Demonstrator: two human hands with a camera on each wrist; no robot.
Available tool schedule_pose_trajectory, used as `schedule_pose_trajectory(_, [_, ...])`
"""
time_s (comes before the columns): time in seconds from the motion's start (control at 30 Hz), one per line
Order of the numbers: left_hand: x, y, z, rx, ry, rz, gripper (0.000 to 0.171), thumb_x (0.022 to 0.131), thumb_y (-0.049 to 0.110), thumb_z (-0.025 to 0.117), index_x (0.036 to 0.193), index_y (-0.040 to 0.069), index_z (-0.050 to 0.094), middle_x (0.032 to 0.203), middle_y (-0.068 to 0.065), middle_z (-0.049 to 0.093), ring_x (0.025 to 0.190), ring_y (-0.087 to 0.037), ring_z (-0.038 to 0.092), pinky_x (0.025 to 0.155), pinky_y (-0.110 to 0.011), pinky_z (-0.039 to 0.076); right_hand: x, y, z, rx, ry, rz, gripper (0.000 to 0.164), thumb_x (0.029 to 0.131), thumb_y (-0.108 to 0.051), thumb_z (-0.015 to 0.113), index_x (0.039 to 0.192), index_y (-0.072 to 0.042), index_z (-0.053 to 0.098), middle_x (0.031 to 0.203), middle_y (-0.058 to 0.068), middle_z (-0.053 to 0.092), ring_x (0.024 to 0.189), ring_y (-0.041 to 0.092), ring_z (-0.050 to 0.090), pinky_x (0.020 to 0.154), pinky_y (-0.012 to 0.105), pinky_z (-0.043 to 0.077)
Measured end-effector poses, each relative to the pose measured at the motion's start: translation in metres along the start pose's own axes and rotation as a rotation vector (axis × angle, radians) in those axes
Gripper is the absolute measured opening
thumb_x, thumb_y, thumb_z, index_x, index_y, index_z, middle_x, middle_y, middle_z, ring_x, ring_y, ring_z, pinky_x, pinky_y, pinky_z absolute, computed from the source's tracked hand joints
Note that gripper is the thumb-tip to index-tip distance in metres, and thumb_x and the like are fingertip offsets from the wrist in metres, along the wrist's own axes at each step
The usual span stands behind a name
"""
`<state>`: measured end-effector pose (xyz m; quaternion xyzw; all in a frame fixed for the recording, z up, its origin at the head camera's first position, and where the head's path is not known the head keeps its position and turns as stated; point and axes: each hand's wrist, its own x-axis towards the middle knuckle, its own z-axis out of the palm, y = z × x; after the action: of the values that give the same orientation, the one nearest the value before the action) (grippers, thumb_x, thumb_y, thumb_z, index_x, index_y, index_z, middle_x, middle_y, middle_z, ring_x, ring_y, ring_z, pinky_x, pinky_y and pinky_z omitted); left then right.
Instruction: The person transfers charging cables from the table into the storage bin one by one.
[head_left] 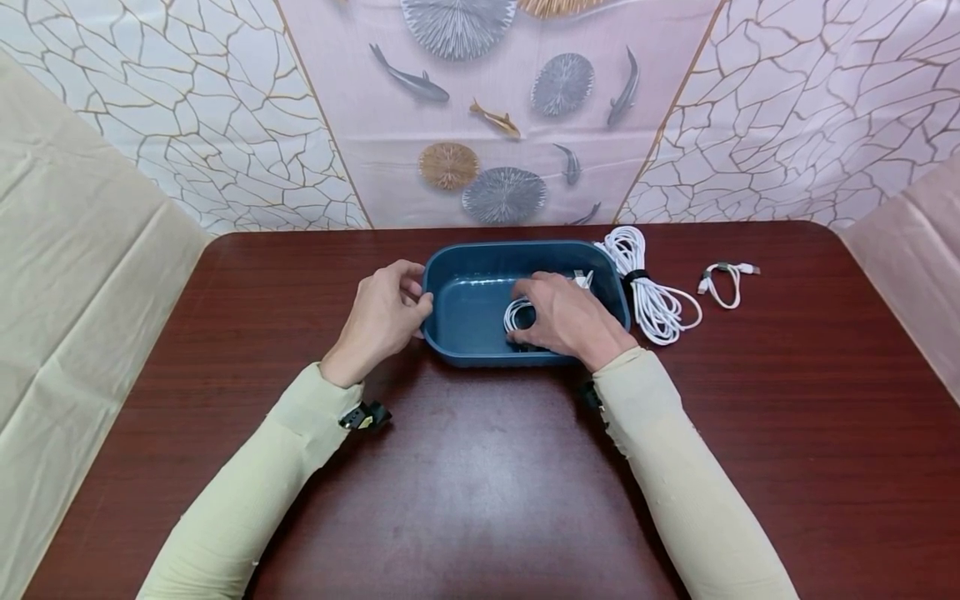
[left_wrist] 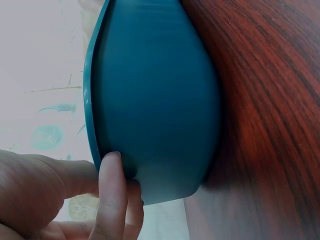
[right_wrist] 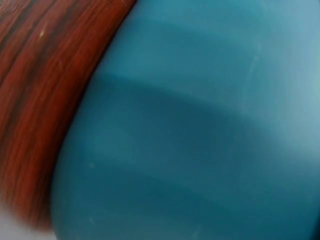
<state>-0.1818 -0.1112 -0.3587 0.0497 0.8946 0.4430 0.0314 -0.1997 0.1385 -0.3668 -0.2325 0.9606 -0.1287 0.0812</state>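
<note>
Setup: we read the clock from the middle of the bin (head_left: pixel 487 361), which sits towards the far edge of the tabletop (head_left: pixel 480 467). At 3 o'clock, just beside its wall, we note a white bundle (head_left: pixel 654 302) cinched by a black tie (head_left: pixel 636 275); we cannot tell whether it touches the bin. Farther out at 3, well apart, lies a short cable (head_left: pixel 737 288), looped. A printed backdrop (head_left: pixel 510 92) hangs beyond the tabletop at 12.

Inside the bin, towards 4, we see a white coil (head_left: pixel 509 317); towards 2, a plug (head_left: pixel 581 279) shows. The right hand (head_left: pixel 566 312) covers much of both.

Pose: forearms come in from 7 and 5 o'clock, hands well apart. The left hand (head_left: pixel 382 312) pinches the bin's rim at 9. The right hand reaches over the near rim from 4, knuckles up, fingers and thumb curled round the coil. Our right wrist view shows mainly the bin's outer wall, partly blurred.
</note>
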Motion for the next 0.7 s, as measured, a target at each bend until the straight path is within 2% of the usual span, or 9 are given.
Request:
schedule_pose_trajectory(0.37, [-0.0005,-0.0015,-0.0006,0.003,0.002,-0.005,0.041,0.097,0.009,0.063,0.136,-0.001,0.057,0.103,-0.015,0.064,0.077,-0.022,0.071,0.054,-0.029,0.064,0.0004,-0.0003,0.0005,0.005,-0.008,-0.004,0.056,0.085,-0.039,0.082,0.129,-0.008,0.066,0.125,0.015,0.065,0.117,0.029,0.060,0.105,0.047,0.055])
schedule_pose_trajectory(0.7, [-0.0001,-0.0010,0.0004,0.004,0.002,0.004,0.041,0.097,0.009,0.063,0.136,-0.001,0.056,0.104,-0.015,0.064,0.078,-0.022,0.071,0.054,-0.029,0.064,0.0005,0.0013,-0.0007,0.026,-0.033,0.029,0.063,0.084,-0.045,0.082,0.133,-0.010,0.064,0.133,0.014,0.062,0.125,0.030,0.057,0.109,0.050,0.052])
